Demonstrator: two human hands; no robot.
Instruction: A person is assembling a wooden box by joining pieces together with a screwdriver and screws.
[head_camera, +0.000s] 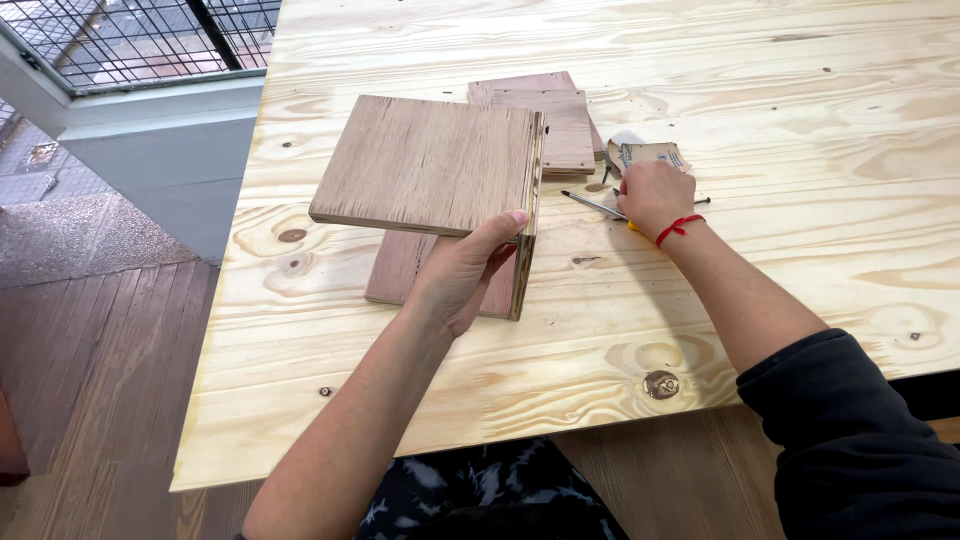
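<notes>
My left hand (462, 272) grips the near corner of a square plywood board (425, 163), holding it flat on top of an upright board (528, 215) that stands on edge. A third, reddish board (398, 268) lies flat underneath them. My right hand (652, 195), with a red string at the wrist, rests on the table beside a small brown paper packet (650, 153) and several long nails (590, 203). Its fingers are curled over the nails; whether they hold one is hidden.
Two more plywood pieces (562, 125) are stacked flat behind the upright board. Everything sits on a pale pine tabletop (760, 80). A wooden floor (90, 380) and a metal window grille (140, 35) lie to the left of the table's edge.
</notes>
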